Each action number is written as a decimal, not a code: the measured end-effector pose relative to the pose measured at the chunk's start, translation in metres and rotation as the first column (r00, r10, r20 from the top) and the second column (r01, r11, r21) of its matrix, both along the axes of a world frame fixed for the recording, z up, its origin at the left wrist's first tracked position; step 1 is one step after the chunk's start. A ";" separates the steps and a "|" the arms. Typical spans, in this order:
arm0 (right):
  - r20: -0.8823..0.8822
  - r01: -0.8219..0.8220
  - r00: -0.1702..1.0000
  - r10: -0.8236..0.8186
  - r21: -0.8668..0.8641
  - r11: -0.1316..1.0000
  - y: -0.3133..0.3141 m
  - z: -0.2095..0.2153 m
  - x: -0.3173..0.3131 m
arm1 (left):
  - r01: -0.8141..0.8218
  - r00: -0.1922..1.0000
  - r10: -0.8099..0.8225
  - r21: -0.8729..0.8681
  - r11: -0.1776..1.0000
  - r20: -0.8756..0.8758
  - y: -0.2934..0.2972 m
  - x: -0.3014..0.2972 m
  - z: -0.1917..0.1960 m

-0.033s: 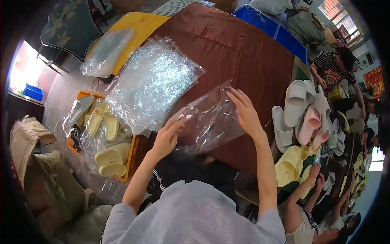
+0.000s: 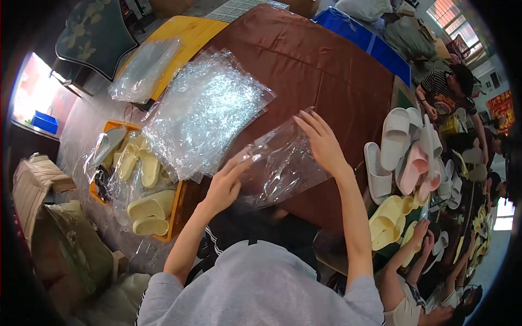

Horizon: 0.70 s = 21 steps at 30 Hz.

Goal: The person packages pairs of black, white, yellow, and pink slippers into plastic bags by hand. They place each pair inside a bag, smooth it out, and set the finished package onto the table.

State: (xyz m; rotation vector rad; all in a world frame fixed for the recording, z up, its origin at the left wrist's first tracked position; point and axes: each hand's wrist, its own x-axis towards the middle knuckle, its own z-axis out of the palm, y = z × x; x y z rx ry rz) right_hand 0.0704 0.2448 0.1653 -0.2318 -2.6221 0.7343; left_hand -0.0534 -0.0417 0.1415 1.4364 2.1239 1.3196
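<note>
A clear plastic bag (image 2: 283, 171) is stretched between my two hands above the brown-covered table. My left hand (image 2: 224, 187) is closed on its left side, index finger along the film. At its upper right corner my right hand (image 2: 325, 145) grips the edge, fingers bent over it and thumb hidden. Just beyond my left hand lies a shiny stack of clear plastic bags (image 2: 204, 111). Right of my right hand are several slippers: a grey pair (image 2: 395, 136), a pink one (image 2: 415, 167) and yellow ones (image 2: 387, 220).
An orange crate (image 2: 176, 212) with bagged yellow slippers (image 2: 151, 209) stands at my left. More clear bags (image 2: 144, 70) lie on a yellow surface (image 2: 187, 33). A blue box (image 2: 364, 41) borders the table's far edge. Other people (image 2: 447, 89) sit along the right side.
My right hand has shifted slightly left and up along the bag's upper corner. My left hand stays nearly in place.
</note>
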 end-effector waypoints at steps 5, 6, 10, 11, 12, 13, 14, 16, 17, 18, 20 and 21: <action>0.507 -0.319 0.858 0.083 0.398 0.860 0.044 -0.025 -0.059 | -0.004 0.989 0.033 0.200 0.980 -0.143 -0.002 0.000 -0.004; 0.372 -0.269 0.920 0.122 0.376 0.887 0.054 -0.030 -0.057 | -0.078 0.991 0.100 0.219 0.973 -0.088 -0.006 -0.002 -0.005; 0.292 -0.213 0.947 0.134 0.259 0.942 0.046 -0.007 -0.059 | -0.211 0.952 0.159 0.187 0.959 0.260 -0.034 -0.014 -0.013; 0.313 -0.221 0.939 0.140 0.241 0.945 0.044 0.000 -0.059 | -0.201 0.963 0.156 0.196 0.960 0.221 -0.034 -0.016 -0.001; 0.337 -0.262 0.925 0.176 0.230 0.937 0.037 0.011 -0.066 | -0.166 0.985 0.157 0.159 0.973 0.073 -0.041 -0.023 0.006; 0.361 -0.298 0.910 0.205 0.223 0.928 0.031 0.023 -0.074 | -0.141 0.987 0.128 0.157 0.977 0.093 -0.047 -0.028 0.012; 0.346 -0.307 0.912 0.219 0.224 0.925 0.028 0.031 -0.081 | -0.108 0.989 0.090 0.160 0.981 0.115 -0.049 -0.033 0.015; 0.304 -0.319 0.925 0.228 0.297 0.900 0.023 0.048 -0.102 | -0.152 0.957 0.084 0.234 0.960 0.279 -0.053 -0.047 0.017; 0.273 -0.331 0.930 0.245 0.334 0.883 0.026 0.051 -0.121 | -0.205 0.916 0.097 0.245 0.948 0.389 -0.055 -0.056 0.020; 0.214 -0.334 0.940 0.267 0.404 0.851 0.024 0.054 -0.148 | -0.267 0.905 0.137 0.286 0.920 0.403 -0.055 -0.068 0.019; 0.117 -0.293 0.954 0.275 0.546 0.785 0.019 0.065 -0.205 | -0.391 0.873 0.262 0.271 0.880 0.411 -0.057 -0.104 0.018; 0.033 -0.226 0.965 0.259 0.600 0.767 0.006 0.068 -0.235 | -0.476 0.834 0.335 0.264 0.839 0.437 -0.060 -0.125 0.021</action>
